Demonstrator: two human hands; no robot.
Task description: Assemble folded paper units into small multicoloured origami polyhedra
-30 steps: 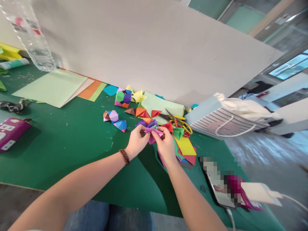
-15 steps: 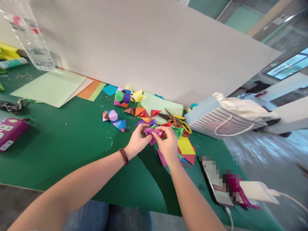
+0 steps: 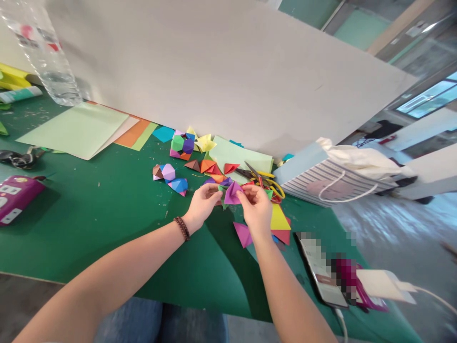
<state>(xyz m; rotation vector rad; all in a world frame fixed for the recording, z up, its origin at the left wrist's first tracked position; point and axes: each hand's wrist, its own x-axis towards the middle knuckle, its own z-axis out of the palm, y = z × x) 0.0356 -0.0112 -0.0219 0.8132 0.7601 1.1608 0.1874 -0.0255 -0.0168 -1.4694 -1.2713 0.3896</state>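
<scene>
My right hand (image 3: 257,212) pinches a purple folded paper piece (image 3: 233,194) between thumb and fingers. Just left of it, a green folded paper piece (image 3: 223,204) is held in the fingertips of my left hand (image 3: 201,207). The two pieces overlap in view; whether they are joined I cannot tell. Behind my fingers lie orange folded pieces (image 3: 208,166) and a red one (image 3: 230,168). Another purple folded piece (image 3: 243,234) rests beside my right wrist. Joined multicoloured paper models (image 3: 183,145) and a blue-and-lilac one (image 3: 177,186) sit farther left.
Scissors with yellow handles (image 3: 266,178) lie beyond my right hand, near a striped paper bag (image 3: 321,178). A phone (image 3: 317,271) is at the right. Paper sheets (image 3: 74,128), a water bottle (image 3: 59,71) and a purple power socket block (image 3: 19,197) stand left. A partition (image 3: 214,62) rises behind.
The purple piece has turned and shifted right with my right hand. More of the green piece shows at my left fingertips. My hands are slightly farther apart.
</scene>
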